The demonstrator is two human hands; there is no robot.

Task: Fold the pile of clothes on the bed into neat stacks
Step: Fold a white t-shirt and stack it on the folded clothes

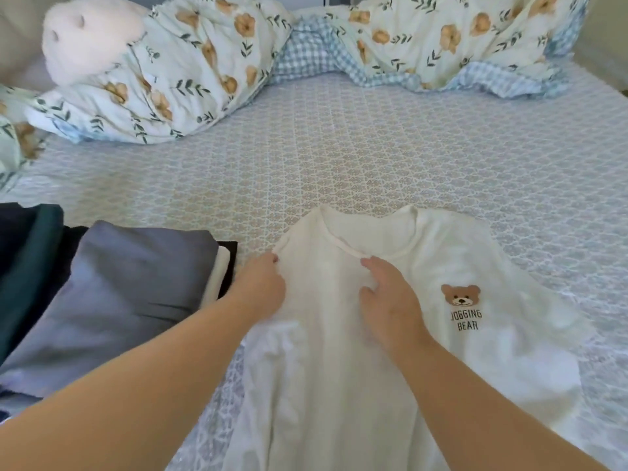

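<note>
Cream shirt [390, 351] flat under both hands: left hand [261, 287] pinching its shoulder, right hand [390, 300] loosely spread.

L hand [261, 283] stretched fwd, fingers curled in a pinch. R hand [387, 300] palm down, fingers loosely spread. Both forearms bare.

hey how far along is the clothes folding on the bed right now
Done: a folded stack sits at the left, grey piece on top. In hand: the cream bear T-shirt lies flat; the left hand pinches its shoulder, the right hand rests near the collar. Left: folding it; no unfolded pile shows.
</note>
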